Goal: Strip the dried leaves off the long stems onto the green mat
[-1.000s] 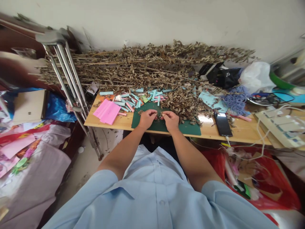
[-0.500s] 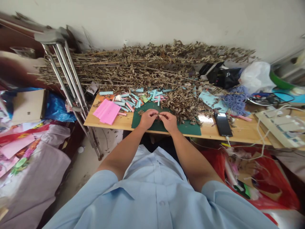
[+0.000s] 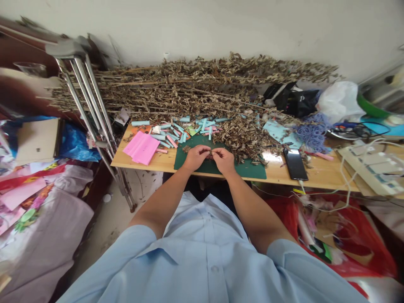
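Note:
Over a green cutting mat point(image 3: 246, 170), my left hand point(image 3: 197, 158) and my right hand point(image 3: 223, 161) meet with fingertips pinched together. Between them shows a small bit of dried leaf, mostly hidden by the fingers. A heap of dried leaves point(image 3: 241, 139) covers the mat's right part, just beyond my right hand. Small blue and pink paper rolls point(image 3: 173, 141) lie scattered past my left hand. Pink paper sheets point(image 3: 142, 147) rest to the left of the mat.
Long dried plant stalks point(image 3: 189, 90) lie along the wall. Metal crutches point(image 3: 91, 92) lean at the table's left end. To the right are a phone point(image 3: 296, 164) with a cable, purple string point(image 3: 313, 132) and a power strip point(image 3: 369, 168). A red bag point(image 3: 375, 244) sits below.
My fingers have shifted very slightly at the pinch, with both hands staying in the same place. The things on the table look unchanged.

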The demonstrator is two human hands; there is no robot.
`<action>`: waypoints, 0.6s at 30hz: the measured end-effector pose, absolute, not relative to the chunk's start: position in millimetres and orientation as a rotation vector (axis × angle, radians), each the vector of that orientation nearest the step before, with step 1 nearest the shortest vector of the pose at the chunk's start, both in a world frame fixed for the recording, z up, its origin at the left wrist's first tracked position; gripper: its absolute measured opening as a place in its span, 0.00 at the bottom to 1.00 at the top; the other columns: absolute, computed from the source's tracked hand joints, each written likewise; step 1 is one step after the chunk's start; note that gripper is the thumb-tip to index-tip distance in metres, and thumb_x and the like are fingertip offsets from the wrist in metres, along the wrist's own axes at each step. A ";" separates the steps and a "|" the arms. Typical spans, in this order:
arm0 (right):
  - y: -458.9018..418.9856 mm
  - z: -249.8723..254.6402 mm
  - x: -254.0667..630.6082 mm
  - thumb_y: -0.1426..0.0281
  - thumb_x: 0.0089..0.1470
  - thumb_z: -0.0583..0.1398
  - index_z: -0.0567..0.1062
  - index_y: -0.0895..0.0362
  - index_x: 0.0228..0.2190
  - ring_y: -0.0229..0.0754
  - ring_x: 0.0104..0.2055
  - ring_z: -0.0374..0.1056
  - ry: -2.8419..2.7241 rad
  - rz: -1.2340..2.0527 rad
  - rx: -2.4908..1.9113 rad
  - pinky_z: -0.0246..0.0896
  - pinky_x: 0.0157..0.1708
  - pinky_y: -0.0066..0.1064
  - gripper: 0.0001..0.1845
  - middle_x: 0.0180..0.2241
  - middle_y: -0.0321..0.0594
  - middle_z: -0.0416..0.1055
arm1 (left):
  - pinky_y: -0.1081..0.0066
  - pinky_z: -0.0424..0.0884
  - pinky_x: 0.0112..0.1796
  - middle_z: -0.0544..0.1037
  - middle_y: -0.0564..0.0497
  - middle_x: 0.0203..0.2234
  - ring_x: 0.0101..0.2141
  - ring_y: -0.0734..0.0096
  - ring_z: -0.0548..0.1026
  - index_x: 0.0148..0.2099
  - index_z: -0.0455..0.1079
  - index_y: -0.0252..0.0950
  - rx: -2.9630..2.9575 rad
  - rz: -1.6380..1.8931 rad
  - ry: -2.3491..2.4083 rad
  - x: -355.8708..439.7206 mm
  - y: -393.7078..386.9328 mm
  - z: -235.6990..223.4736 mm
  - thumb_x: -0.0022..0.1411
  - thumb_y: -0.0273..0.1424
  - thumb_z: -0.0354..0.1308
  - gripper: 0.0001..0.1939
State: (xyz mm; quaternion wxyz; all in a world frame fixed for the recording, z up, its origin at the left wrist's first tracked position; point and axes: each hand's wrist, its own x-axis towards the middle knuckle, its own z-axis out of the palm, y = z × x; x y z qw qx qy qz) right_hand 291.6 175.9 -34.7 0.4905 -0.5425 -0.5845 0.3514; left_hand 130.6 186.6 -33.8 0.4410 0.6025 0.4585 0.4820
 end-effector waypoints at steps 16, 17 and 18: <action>176.4 -32.9 290.1 0.60 0.52 0.62 0.79 0.54 0.33 0.43 0.30 0.74 -1.441 0.939 -1.262 0.71 0.35 0.35 0.12 0.29 0.38 0.78 | 0.69 0.75 0.40 0.80 0.50 0.32 0.35 0.71 0.78 0.37 0.76 0.36 1.525 1.247 1.269 131.3 184.8 -36.5 0.57 0.26 0.61 0.05; 176.5 -33.2 290.4 0.61 0.52 0.62 0.79 0.54 0.32 0.43 0.30 0.73 -1.448 0.919 -1.271 0.70 0.35 0.35 0.11 0.28 0.38 0.77 | 0.69 0.75 0.40 0.80 0.50 0.33 0.35 0.71 0.78 0.37 0.76 0.36 1.561 1.242 1.270 131.1 184.6 -35.6 0.57 0.26 0.61 0.05; 176.5 -33.4 290.6 0.61 0.52 0.62 0.79 0.54 0.31 0.43 0.29 0.73 -1.456 0.898 -1.284 0.69 0.34 0.34 0.10 0.27 0.38 0.77 | 0.70 0.74 0.40 0.80 0.50 0.33 0.35 0.71 0.77 0.37 0.76 0.36 1.597 1.232 1.270 130.8 184.2 -34.6 0.57 0.25 0.61 0.05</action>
